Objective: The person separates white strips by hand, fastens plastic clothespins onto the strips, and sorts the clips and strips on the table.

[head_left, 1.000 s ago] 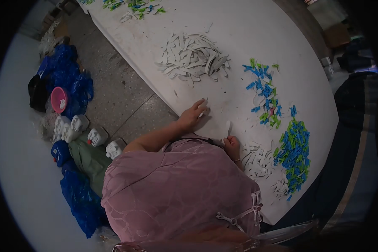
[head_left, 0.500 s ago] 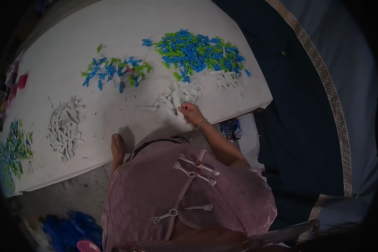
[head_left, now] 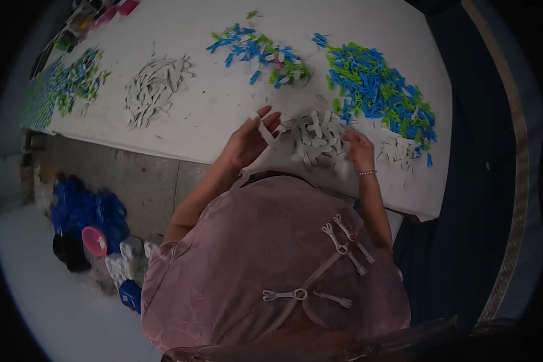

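My left hand [head_left: 253,137] is raised over the table's near edge, left of a heap of flat white strips [head_left: 320,136]. A white strip [head_left: 266,131] lies between its thumb and fingers. At the heap's right side, my right hand [head_left: 359,148] has its fingers bent together by the strips; what they hold, if anything, I cannot make out. Just beyond is a large pile of blue and green clips [head_left: 374,81], which look like clothes pegs. A smaller mixed pile of blue, green and white pieces [head_left: 265,54] lies farther left.
Another heap of white strips [head_left: 154,87] lies left on the white-covered table [head_left: 193,136]. More blue and green clips [head_left: 78,78] spread at its left end. A few white pieces [head_left: 398,149] lie to the right. Blue bags [head_left: 87,208] and a pink bowl [head_left: 94,241] are on the floor.
The view has swung left, so the table sits farther right. My left hand has risen from the table edge to beside the white heap. My right hand has shifted to the heap's right side.
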The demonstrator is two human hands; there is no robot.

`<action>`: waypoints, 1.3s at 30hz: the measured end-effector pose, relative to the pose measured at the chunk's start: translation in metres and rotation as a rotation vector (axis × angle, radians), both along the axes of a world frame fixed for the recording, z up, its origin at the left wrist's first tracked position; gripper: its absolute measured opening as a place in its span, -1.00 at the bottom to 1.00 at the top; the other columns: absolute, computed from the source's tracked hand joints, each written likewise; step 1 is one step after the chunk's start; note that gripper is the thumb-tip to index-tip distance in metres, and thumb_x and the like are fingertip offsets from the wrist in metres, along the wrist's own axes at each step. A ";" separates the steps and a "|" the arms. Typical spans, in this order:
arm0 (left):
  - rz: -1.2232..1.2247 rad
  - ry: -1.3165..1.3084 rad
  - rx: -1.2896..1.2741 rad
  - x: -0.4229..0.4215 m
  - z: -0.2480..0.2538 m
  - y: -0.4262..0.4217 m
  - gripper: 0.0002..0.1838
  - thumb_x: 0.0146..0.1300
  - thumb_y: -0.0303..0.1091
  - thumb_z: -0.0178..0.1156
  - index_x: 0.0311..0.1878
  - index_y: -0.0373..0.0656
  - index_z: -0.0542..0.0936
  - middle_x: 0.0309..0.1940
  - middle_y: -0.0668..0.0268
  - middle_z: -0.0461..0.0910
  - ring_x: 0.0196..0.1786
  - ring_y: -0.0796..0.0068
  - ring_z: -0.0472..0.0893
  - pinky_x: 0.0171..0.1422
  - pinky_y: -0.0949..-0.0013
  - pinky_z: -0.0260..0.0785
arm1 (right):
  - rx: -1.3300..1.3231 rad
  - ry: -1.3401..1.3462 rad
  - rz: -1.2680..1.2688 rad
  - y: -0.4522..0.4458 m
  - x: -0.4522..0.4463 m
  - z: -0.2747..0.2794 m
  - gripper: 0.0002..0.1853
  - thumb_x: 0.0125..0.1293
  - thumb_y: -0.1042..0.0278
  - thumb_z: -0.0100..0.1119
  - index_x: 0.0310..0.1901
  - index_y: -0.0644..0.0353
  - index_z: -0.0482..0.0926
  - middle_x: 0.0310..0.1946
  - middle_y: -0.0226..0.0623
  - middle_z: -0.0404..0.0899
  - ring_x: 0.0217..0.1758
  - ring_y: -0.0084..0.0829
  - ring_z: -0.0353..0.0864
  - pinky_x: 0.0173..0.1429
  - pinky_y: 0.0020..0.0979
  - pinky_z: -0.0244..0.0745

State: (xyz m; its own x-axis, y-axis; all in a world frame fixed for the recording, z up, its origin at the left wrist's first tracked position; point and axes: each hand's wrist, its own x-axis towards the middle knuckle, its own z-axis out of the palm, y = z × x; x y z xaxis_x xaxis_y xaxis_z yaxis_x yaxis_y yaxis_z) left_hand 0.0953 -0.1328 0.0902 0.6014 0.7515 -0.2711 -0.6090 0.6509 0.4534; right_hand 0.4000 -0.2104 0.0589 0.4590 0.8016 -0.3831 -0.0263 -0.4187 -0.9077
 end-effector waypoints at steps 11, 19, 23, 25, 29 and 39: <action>0.077 0.142 0.182 0.017 0.005 -0.034 -0.52 0.35 -0.27 -0.08 0.29 -0.16 0.18 0.20 0.19 0.29 0.19 0.41 0.30 0.28 0.30 0.17 | 0.107 0.168 0.725 0.014 -0.111 0.032 -0.82 0.23 0.32 0.11 -0.30 0.27 0.56 -0.51 -0.47 0.59 -0.55 -0.77 0.31 -0.46 -0.63 0.22; 0.114 0.290 0.182 0.022 0.013 -0.050 -0.59 0.35 -0.38 -0.09 0.25 -0.20 0.26 0.06 0.18 0.44 -0.04 0.53 0.50 0.10 0.43 0.39 | 0.012 0.378 0.731 0.005 -0.098 0.045 -0.81 0.28 0.31 0.02 -0.28 0.27 0.52 -0.42 -0.30 0.64 -0.79 -0.79 0.14 -0.71 -0.68 0.04; 0.135 0.137 0.107 0.025 0.015 -0.054 -0.59 0.36 -0.34 -0.10 0.25 -0.22 0.24 0.03 0.18 0.47 -0.03 0.50 0.53 0.08 0.43 0.43 | -0.024 0.585 0.738 0.003 -0.090 0.052 -0.77 0.34 0.29 -0.09 -0.26 0.27 0.50 -0.40 -0.26 0.64 -0.82 -0.77 0.08 -0.74 -0.67 0.00; 0.145 0.136 0.086 0.027 0.019 -0.055 -0.58 0.36 -0.32 -0.10 0.25 -0.22 0.23 0.03 0.18 0.47 -0.01 0.48 0.52 0.09 0.42 0.43 | -0.025 0.605 0.726 0.001 -0.087 0.052 -0.76 0.36 0.28 -0.12 -0.26 0.27 0.49 -0.39 -0.26 0.64 -0.82 -0.77 0.07 -0.75 -0.66 -0.01; 0.158 0.122 0.073 0.029 0.016 -0.056 -0.56 0.35 -0.27 -0.09 0.25 -0.21 0.23 0.03 0.17 0.47 0.03 0.44 0.52 0.12 0.41 0.41 | -0.016 0.607 0.714 -0.002 -0.080 0.051 -0.74 0.36 0.26 -0.14 -0.27 0.26 0.50 -0.39 -0.27 0.63 -0.82 -0.77 0.07 -0.75 -0.66 -0.01; 0.139 0.092 0.050 0.026 0.014 -0.053 -0.56 0.34 -0.28 -0.06 0.24 -0.20 0.23 0.04 0.15 0.46 0.02 0.44 0.52 0.09 0.40 0.44 | 0.092 0.433 0.753 -0.002 -0.083 0.055 -0.83 0.24 0.35 0.07 -0.22 0.24 0.55 -0.43 -0.42 0.63 -0.75 -0.83 0.17 -0.69 -0.71 0.07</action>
